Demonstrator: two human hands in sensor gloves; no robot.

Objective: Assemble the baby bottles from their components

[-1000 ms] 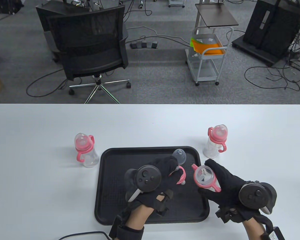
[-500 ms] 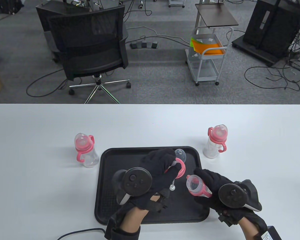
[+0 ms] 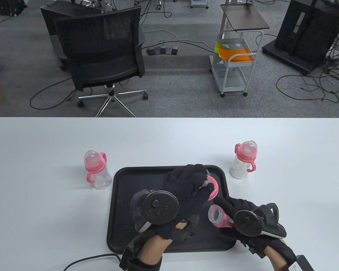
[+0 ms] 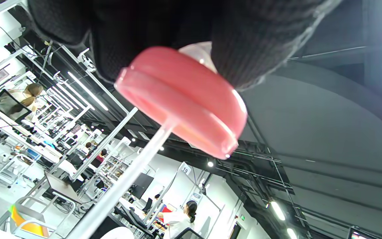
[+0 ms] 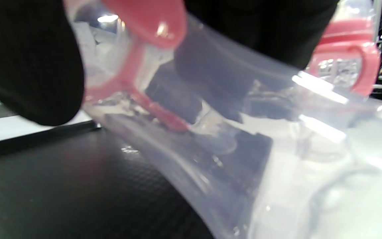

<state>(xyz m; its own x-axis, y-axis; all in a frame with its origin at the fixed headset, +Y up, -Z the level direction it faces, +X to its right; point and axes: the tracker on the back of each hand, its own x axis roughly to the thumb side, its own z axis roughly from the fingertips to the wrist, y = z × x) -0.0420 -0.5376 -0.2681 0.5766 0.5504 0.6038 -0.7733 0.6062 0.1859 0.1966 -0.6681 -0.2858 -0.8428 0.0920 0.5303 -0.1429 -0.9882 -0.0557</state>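
Observation:
My left hand (image 3: 199, 187) is over the black tray (image 3: 124, 225) and grips a pink screw collar (image 3: 213, 189). The left wrist view shows the collar (image 4: 181, 99) under my fingers, with a clear straw (image 4: 121, 189) hanging from it. My right hand (image 3: 224, 210) grips a clear bottle body (image 3: 215, 213) with pink handles, tilted with its open mouth toward the left, just below the collar. It fills the right wrist view (image 5: 227, 132). The clear cap on the tray is hidden behind my left hand.
Two assembled bottles stand on the white table, one left of the tray (image 3: 96, 169) and one right of it (image 3: 244, 159). A black cable (image 3: 87, 259) lies at the front edge. An office chair (image 3: 101, 53) and a cart (image 3: 234, 62) stand beyond the table.
My right hand has moved left and toward me and tipped the bottle's mouth to the left. My left hand has carried the collar and straw to the right, close above the bottle's mouth.

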